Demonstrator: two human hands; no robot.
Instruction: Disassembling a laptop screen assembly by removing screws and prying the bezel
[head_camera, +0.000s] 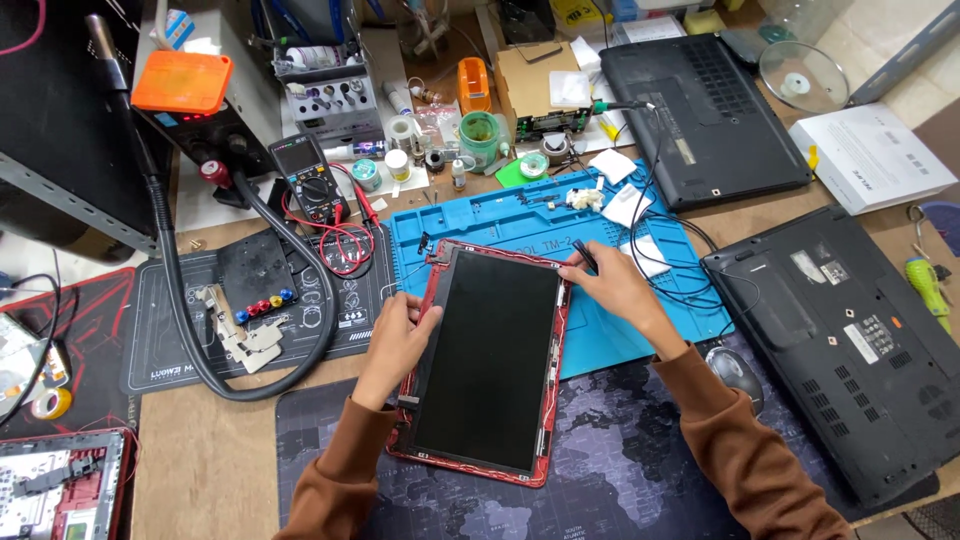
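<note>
A red laptop lid (447, 461) with a dark screen panel (490, 355) lies face up, partly on a blue work mat (610, 345). My left hand (398, 338) grips the lid's left edge, fingers curled over the red frame. My right hand (612, 285) rests at the lid's upper right corner and holds a thin dark tool (583, 254), tip against the frame. Brown sleeves cover both forearms.
Two closed black laptops (700, 110) (850, 340) lie bottom up at the right, a mouse (735, 372) between them and my right arm. A multimeter (312, 180), a black hose (200, 330), small jars and a red opened chassis (60, 485) crowd the left and back.
</note>
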